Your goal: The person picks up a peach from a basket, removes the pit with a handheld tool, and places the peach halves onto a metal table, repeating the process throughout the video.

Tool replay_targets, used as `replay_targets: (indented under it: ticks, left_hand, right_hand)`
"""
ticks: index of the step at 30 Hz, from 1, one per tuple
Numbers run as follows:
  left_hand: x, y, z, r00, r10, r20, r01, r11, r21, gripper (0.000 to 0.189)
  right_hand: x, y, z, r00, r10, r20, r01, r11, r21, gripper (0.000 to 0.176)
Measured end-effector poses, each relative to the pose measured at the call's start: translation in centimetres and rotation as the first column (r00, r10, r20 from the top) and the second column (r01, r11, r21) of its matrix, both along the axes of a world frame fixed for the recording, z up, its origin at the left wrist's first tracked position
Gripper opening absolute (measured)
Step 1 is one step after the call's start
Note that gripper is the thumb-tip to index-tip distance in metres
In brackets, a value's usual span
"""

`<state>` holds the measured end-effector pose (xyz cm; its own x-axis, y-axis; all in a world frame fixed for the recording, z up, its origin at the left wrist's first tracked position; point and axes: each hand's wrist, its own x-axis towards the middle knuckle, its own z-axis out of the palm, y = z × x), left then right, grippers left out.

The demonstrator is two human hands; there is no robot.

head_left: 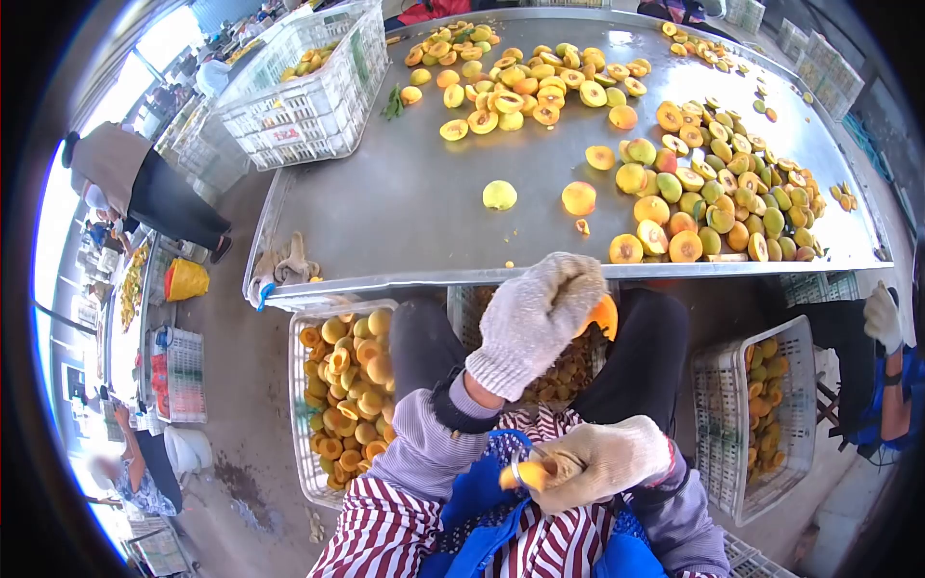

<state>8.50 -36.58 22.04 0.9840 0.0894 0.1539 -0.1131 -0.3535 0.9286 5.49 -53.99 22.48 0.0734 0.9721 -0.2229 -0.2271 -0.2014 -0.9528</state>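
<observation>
My left hand (pixel 535 323), in a pale knit glove, is raised over my lap near the table's front edge. Its fingers are closed on an orange peach half (pixel 604 316), partly hidden by the glove. Lower down, my right hand (pixel 607 464), also gloved, is wrapped round a pitting tool with a metal ring (pixel 521 470). Orange peach flesh (pixel 533 475) shows at that ring; how it is held is partly hidden. Beneath my hands, between my knees, a container of dark scraps (pixel 554 380) is partly visible.
The metal table (pixel 385 217) bears whole and halved peaches (pixel 713 193), more halves (pixel 530 82) behind, and gloves (pixel 289 262). White crates (pixel 299 116) stand at its back left. Peach crates flank my legs, left (pixel 301 424) and right (pixel 723 424). A co-worker's gloved hand (pixel 882 316) is at right.
</observation>
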Motion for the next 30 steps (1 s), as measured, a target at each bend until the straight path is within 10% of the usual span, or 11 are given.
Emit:
replay_targets:
  ticks: [4,8,10,15,19,23,25,28,30]
  left_hand:
    - [-0.4,1.8,-0.4,0.993,0.112,-0.020,-0.114,0.988,-0.106,0.024]
    - [-1.9,2.3,0.2,0.981,0.171,0.088,-0.177,0.982,0.065,0.022]
    - [-2.6,2.1,0.7,0.972,0.165,0.165,-0.179,0.981,0.078,0.021]
    - [-4.3,3.4,0.8,0.924,0.064,0.377,-0.064,0.998,-0.011,0.021]
    - [-6.3,6.9,1.1,0.975,0.198,0.099,-0.181,0.971,-0.155,0.023]
    - [-10.5,15.3,-3.8,0.790,0.555,0.260,-0.612,0.697,0.373,0.022]
    - [-14.0,20.4,-6.5,0.786,0.618,0.017,-0.430,0.528,0.732,0.018]
    - [-14.9,20.6,-5.3,0.929,0.359,0.087,-0.224,0.360,0.906,0.018]
    - [-10.2,17.2,-2.6,0.904,0.360,0.231,-0.410,0.574,0.709,0.019]
  right_hand:
    - [0.1,-0.7,2.7,0.810,-0.586,0.011,0.564,0.773,-0.290,0.024]
    - [0.1,1.0,1.1,0.481,-0.765,0.428,0.838,0.544,0.031,0.024]
    - [0.3,2.0,-0.2,0.015,-0.659,0.752,0.798,0.460,0.388,0.023]
    - [0.5,1.5,-3.3,0.121,-0.309,0.943,0.809,0.581,0.087,0.021]
    - [0.3,1.1,-3.9,0.236,-0.395,0.888,0.804,0.592,0.050,0.023]
    - [1.0,0.4,-5.0,0.156,-0.531,0.833,0.789,0.574,0.218,0.022]
    - [1.7,0.1,-5.6,0.130,-0.595,0.793,0.826,0.507,0.245,0.021]
    - [3.0,0.2,-6.8,0.221,-0.572,0.790,0.869,0.483,0.107,0.024]
    - [3.8,0.9,-7.1,0.269,-0.608,0.747,0.873,0.481,0.078,0.028]
